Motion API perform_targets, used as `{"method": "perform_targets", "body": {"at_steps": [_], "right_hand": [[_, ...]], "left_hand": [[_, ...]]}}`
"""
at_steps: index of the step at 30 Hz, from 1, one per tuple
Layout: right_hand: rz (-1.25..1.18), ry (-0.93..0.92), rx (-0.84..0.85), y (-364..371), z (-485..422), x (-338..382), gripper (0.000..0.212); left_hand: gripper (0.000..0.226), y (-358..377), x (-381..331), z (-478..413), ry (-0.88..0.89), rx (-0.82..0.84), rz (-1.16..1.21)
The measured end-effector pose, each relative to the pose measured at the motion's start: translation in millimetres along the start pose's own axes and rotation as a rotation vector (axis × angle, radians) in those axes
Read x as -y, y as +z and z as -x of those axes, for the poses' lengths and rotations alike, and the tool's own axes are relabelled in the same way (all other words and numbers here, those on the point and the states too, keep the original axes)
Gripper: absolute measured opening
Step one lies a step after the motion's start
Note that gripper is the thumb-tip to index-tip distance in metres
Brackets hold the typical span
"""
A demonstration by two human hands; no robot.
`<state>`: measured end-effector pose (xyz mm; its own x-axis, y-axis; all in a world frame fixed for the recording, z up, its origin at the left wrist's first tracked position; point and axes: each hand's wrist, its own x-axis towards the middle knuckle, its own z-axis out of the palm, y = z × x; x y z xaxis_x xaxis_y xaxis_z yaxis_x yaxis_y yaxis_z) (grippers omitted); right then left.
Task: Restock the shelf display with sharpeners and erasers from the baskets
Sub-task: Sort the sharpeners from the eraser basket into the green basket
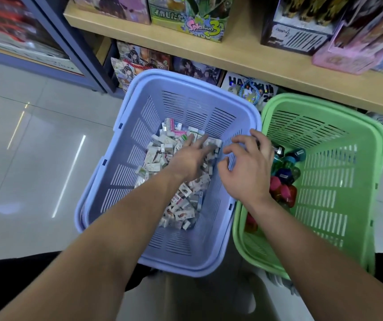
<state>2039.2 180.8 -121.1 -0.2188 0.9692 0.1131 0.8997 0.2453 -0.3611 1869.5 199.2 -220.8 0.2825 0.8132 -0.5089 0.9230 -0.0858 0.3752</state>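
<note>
Progress, judged: early, at the picking-up stage, with no item yet in hand and none seen going onto the shelf (243, 54); apparently the whole stock left to move.

Lilac basket (174, 75), on the floor, left of the pair: heap of small white boxed erasers (155, 158) over the bottom, thickest toward the far end.

Green basket (324, 99), touching the lilac one on its right: coloured translucent sharpeners (285, 174) — teal, blue, red, pink — gathered along the left wall.

Left hand (190, 158): down inside the lilac basket, fingers straight and spread, laid on the eraser heap; nothing visibly pinched.

Right hand (248, 167): above the seam between the two baskets, fingers loosely curled, empty as far as visible.

Shelf: wooden board on the far side, above the baskets, carrying printed boxes; display spot for stationery not in view.
</note>
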Motion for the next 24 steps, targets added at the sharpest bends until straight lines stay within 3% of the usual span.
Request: {"method": "perform_targets", "body": {"at_steps": [2, 4, 8, 11, 13, 16, 19, 21, 24], "right_hand": [[-0.002, -0.002, 0.000, 0.7, -0.3, 0.0, 0.028], [0.000, -0.002, 0.007, 1.4, -1.1, -1.2, 0.026], [-0.008, -0.001, 0.023, 1.6, -0.5, -2.3, 0.024], [-0.004, -0.005, 0.024, 1.6, -0.1, -2.9, 0.019], [0.007, -0.006, 0.029, 2.3, -0.1, -3.2, 0.017], [0.092, -0.035, 0.058, -2.9, 0.2, -0.4, 0.018], [0.116, -0.178, 0.136, -6.6, -5.9, 21.2, 0.027], [0.037, -0.229, 0.381, 3.8, -15.1, 47.4, 0.035], [-0.035, -0.207, 0.739, 46.5, -33.1, 81.1, 0.052]], "left_hand": [[0.100, 20.6, -1.1, -12.7, 0.037, 0.060, -0.177], [0.094, 36.1, -4.0, -3.7, 0.129, 0.102, -0.312], [0.090, 39.5, 7.2, 62.7, 0.191, 0.286, -0.201], [0.090, 24.8, 2.3, 91.6, 0.251, 0.476, -0.261], [0.086, 6.1, -11.0, 100.9, 0.206, 0.508, -0.224], [0.083, -33.2, -16.7, 122.4, 0.150, 0.343, -0.139], [0.055, -86.6, -3.7, 149.7, 0.063, 0.187, -0.126], [0.037, -118.4, 9.1, 170.3, -0.036, 0.071, -0.094], [0.037, -142.4, 37.6, 196.0, -0.230, -0.238, -0.042]]}}
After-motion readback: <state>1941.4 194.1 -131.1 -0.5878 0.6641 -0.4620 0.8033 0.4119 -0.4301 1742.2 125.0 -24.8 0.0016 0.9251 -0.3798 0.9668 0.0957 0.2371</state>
